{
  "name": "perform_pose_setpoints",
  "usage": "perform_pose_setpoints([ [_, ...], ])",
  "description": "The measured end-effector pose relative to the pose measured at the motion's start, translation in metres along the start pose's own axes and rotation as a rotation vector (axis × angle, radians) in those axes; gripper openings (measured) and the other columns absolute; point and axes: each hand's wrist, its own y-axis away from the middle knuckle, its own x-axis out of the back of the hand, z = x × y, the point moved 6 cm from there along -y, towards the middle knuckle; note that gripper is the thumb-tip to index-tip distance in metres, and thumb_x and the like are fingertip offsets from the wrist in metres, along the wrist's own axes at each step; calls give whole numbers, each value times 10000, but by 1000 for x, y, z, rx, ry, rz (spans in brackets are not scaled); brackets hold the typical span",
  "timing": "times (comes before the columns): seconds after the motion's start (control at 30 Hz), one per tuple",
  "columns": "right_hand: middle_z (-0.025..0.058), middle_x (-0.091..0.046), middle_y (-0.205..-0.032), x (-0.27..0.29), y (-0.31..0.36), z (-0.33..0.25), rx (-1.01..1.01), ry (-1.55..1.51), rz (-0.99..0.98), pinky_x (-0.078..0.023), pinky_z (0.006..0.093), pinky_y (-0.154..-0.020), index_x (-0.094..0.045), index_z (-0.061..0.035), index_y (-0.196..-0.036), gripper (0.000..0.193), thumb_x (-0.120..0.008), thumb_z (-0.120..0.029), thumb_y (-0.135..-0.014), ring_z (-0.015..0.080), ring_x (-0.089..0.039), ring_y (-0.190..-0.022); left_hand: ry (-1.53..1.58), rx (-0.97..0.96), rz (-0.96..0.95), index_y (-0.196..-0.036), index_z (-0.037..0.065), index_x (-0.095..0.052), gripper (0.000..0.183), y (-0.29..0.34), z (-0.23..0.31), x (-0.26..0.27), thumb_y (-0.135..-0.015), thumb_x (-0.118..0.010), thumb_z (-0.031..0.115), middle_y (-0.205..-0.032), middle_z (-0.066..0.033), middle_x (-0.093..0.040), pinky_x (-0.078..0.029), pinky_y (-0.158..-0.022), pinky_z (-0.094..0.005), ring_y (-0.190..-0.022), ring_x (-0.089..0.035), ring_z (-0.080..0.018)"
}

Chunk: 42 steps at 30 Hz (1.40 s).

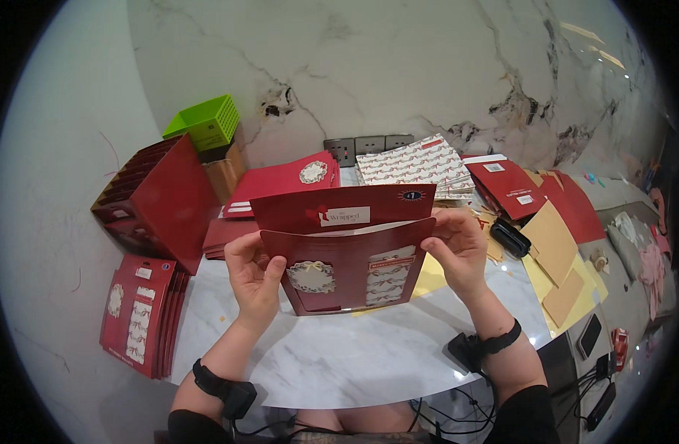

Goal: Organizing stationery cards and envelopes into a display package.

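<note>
Both my hands hold a dark red card packet (pixel 347 251) upright over the table. Its front panel has a wreath cut-out on the left and bow-patterned windows on the right. The top gapes, with a white edge showing inside and a taller back panel behind. My left hand (pixel 254 274) grips the left edge, thumb on the front. On the upper right corner, my right hand (pixel 458 248) pinches the edge, thumb also in front. The fingers behind the packet are partly hidden. Behind it lie a stack of red cards (pixel 280 181) and a pile of white bow-patterned sheets (pixel 413 166).
Finished-looking red packets (pixel 139 314) lean at the left, below a red divided box (pixel 158 200). A green basket (pixel 206 122) stands behind. At right are red folders (pixel 506 189), tan card pieces (pixel 550 240), a black case (pixel 510 237) and a phone (pixel 589 335). Cables hang near the front edge.
</note>
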Motion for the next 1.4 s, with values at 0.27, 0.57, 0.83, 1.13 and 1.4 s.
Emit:
perform_pose_setpoints([
  [0.27,147,-649,-1134,5,-5,-20,166,196,15,-559,261,-787,-629,15,-933,154,-724,41,-814,149,-650,-939,-209,-525,5,-1148,77,-480,490,10,43,-8,-824,-804,252,-1272,-154,-452,-513,-847,-311,-1022,-602,-222],
  [0.57,140,-656,-1134,7,-8,-28,116,149,-29,-525,289,-824,-681,-7,-837,131,-773,22,-747,178,-638,-987,5,-168,103,-1093,21,-508,295,2,25,-2,-898,-709,114,-1311,-128,-441,-491,-872,-265,-1039,-568,-149],
  [0.83,137,-661,-1127,-10,-11,-45,323,288,-173,-537,301,-787,-681,-31,-805,207,-847,-37,-682,193,-660,-963,97,-314,87,-966,57,-501,249,0,36,-9,-992,-574,294,-1265,-171,-478,-384,-997,-344,-1122,-515,-201],
  [1.13,111,-680,-1127,-16,-7,-58,497,514,-263,-573,279,-710,-690,-44,-826,234,-858,-53,-663,194,-683,-848,-137,-527,117,-911,90,-456,367,12,60,-3,-980,-553,437,-1092,-185,-509,-479,-823,-324,-921,-547,-214],
  [1.4,115,-691,-1112,-19,-2,-59,516,559,-303,-575,273,-674,-664,-28,-791,233,-856,-51,-662,174,-684,-801,-106,-531,-19,-919,79,-426,327,22,52,-2,-952,-617,342,-1076,-180,-481,-575,-696,-272,-797,-640,-202],
])
